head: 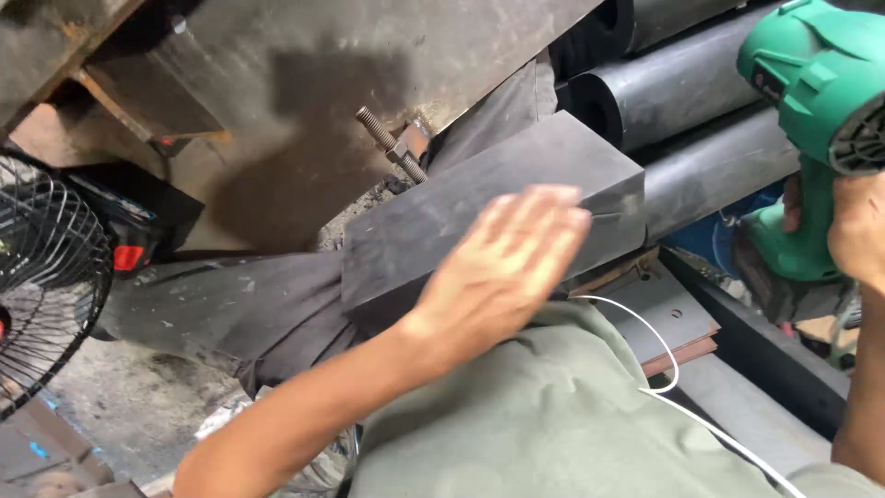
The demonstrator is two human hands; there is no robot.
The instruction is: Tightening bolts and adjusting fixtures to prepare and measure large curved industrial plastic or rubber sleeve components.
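My left hand (502,267) lies flat and open against the side of a dark grey rectangular block (479,198), fingers spread toward its right end. My right hand (857,231) grips the handle of a green power drill (811,101) held up at the right edge, above and to the right of the block. The drill's front end is out of view. The block rests on dark cloth over my lap.
Black foam tubes (682,88) are stacked behind the block. A threaded bolt with a nut (392,143) sticks out of a rusty metal plate (304,83). A black wire fan (41,277) stands at left. A white cable (668,369) crosses my green shirt.
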